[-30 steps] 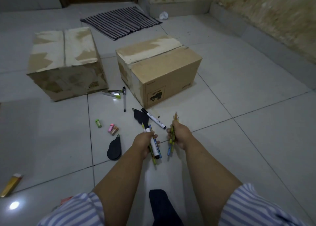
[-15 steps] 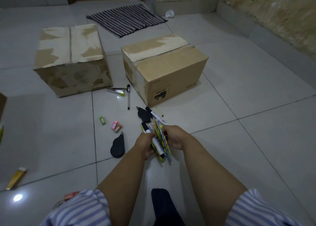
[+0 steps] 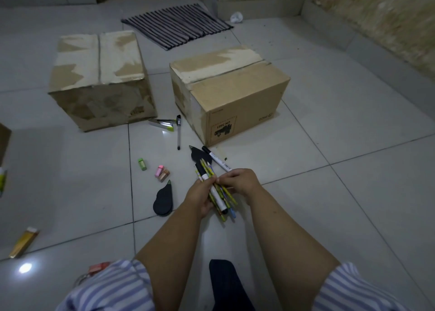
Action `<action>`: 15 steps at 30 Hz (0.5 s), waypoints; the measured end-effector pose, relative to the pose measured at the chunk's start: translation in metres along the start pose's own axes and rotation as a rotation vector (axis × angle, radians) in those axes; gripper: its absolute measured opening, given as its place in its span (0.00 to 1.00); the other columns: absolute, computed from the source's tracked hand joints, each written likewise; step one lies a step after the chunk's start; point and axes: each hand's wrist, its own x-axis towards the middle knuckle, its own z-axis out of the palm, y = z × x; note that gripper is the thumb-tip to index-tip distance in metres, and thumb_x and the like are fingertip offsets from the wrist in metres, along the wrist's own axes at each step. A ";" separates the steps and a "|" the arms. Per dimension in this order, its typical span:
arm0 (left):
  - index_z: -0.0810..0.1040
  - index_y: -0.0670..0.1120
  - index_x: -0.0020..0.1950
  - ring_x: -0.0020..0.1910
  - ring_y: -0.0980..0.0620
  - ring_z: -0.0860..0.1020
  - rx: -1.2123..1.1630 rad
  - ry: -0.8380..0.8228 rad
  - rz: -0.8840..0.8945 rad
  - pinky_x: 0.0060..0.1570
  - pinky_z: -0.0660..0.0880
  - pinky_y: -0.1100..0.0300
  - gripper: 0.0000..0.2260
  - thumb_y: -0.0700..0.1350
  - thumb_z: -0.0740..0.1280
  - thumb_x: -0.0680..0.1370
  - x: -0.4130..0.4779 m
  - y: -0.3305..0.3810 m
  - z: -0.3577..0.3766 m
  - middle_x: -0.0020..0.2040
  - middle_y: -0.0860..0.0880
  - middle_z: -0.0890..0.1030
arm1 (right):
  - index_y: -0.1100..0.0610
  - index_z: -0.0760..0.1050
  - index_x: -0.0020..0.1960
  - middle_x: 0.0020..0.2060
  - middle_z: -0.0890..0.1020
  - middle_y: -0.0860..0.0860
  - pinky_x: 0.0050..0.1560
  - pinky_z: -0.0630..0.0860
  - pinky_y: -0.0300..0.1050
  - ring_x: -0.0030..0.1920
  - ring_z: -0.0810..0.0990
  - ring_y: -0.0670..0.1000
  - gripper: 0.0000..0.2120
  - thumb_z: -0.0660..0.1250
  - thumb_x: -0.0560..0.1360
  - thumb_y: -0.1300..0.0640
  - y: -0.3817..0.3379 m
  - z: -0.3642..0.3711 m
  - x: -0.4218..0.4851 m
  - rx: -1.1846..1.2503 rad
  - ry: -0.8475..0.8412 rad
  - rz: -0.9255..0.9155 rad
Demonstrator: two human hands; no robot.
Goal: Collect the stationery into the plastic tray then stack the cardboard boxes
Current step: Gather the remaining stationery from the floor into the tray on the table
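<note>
Here, the left cardboard box (image 3: 101,82) and the right cardboard box (image 3: 235,99) are sitting apart on the floor (image 3: 341,169). In front of them, the left hand (image 3: 199,199) is curling its fingers round a bundle of pens and pencils (image 3: 217,197), and the right hand (image 3: 241,181) is pinching it.

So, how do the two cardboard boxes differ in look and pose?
The left box has a scuffed, patchy front; the right box has a cleaner front with a black printed label. The left box shows one side face; the right box is turned and shows two. Both are closed, stand on the tiles, and have pale torn patches on top.
</note>
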 end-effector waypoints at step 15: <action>0.73 0.39 0.63 0.60 0.42 0.76 -0.026 0.126 0.008 0.53 0.73 0.48 0.13 0.43 0.62 0.80 0.009 0.013 -0.016 0.59 0.41 0.78 | 0.66 0.79 0.52 0.49 0.82 0.59 0.45 0.71 0.39 0.50 0.79 0.56 0.10 0.63 0.74 0.64 -0.012 0.004 0.025 -0.368 0.358 -0.312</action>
